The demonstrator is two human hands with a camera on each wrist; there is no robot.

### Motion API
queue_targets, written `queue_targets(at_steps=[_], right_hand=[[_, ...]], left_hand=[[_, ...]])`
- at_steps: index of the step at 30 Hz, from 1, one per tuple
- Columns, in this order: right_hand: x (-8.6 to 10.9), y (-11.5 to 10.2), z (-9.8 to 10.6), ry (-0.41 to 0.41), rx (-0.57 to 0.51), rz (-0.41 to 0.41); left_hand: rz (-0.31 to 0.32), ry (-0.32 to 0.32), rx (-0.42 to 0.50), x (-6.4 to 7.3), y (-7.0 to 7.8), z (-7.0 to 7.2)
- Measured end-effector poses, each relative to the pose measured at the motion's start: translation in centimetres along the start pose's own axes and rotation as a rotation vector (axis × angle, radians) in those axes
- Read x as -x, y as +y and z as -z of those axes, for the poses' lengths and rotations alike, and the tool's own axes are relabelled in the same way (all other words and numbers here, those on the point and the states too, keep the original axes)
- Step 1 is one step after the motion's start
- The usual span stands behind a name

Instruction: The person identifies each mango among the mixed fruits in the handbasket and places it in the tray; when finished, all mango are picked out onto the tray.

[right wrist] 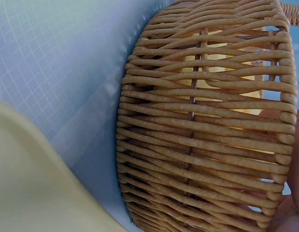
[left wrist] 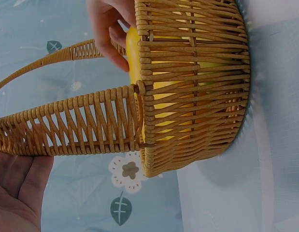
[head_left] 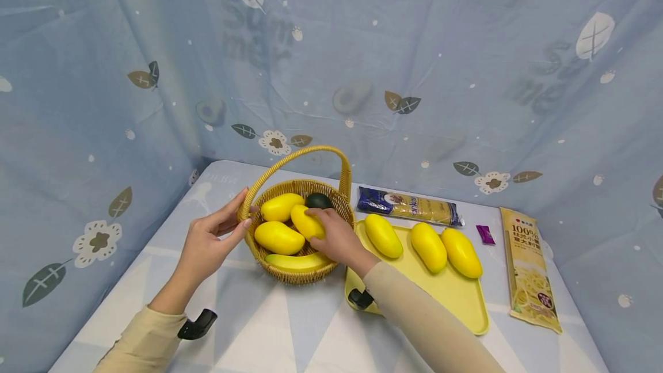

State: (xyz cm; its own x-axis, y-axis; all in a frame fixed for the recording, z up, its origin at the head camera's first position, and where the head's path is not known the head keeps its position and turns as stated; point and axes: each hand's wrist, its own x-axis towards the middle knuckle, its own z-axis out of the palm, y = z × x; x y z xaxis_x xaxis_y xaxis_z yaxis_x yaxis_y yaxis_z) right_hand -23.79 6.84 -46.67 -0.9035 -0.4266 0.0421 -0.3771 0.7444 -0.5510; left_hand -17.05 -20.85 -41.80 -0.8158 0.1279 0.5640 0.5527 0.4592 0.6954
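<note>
1. Behind and at both sides, pale-blue patterned cloth point(head_left: 321, 62); below it, a white-and-blue counter point(head_left: 259, 327).
2. Upright on that counter, a wicker basket point(head_left: 295, 278), with a yellow tray point(head_left: 414, 289) just beside it, to the right.
3. At the left foot of the basket handle point(head_left: 346, 180), the left grip point(head_left: 212, 240): thumb and fingers closed about the woven band, probably to steady the basket.
4. Reaching over the rim, the right grip point(head_left: 339, 239): fingers curled round one yellow mango point(head_left: 304, 222), the basket's uppermost by the look of it.
5. Held within the basket's mouth, among other fruit; impossible to tell whether resting on them or slightly raised.
6. Already in the basket, clear of both hands: two more mangoes point(head_left: 279, 238), a dark green fruit point(head_left: 318, 201) and a long yellow-green fruit point(head_left: 297, 262).
7. On the tray: three mangoes point(head_left: 429, 247), all untouched.
8. By judgement, roughly midway: three mangoes to each side, counting the held one. Grasp made, release not yet; unclear from this moment whether filling or emptying.
9. Behind and right of the tray, untouched and seemingly apart from this work: a blue-and-yellow packet point(head_left: 409, 206), a small purple wrapper point(head_left: 486, 235) and a long gold packet point(head_left: 529, 269).
</note>
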Motion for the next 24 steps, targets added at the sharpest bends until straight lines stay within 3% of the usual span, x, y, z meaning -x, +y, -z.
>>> queue_targets(at_steps=[7, 18, 24], right_hand=[[0.7, 0.1, 0.4, 0.026, -0.056, 0.007], [2.6, 0.3, 2.5, 0.081, -0.21, 0.045], [4.1, 0.5, 4.1, 0.076, -0.274, 0.022]], left_hand=[[-0.006, 0.002, -0.005, 0.1, 0.0, 0.0], [-0.008, 0.005, 0.019, 0.0, 0.1, 0.0], [0.0, 0.005, 0.009, 0.1, 0.1, -0.1]])
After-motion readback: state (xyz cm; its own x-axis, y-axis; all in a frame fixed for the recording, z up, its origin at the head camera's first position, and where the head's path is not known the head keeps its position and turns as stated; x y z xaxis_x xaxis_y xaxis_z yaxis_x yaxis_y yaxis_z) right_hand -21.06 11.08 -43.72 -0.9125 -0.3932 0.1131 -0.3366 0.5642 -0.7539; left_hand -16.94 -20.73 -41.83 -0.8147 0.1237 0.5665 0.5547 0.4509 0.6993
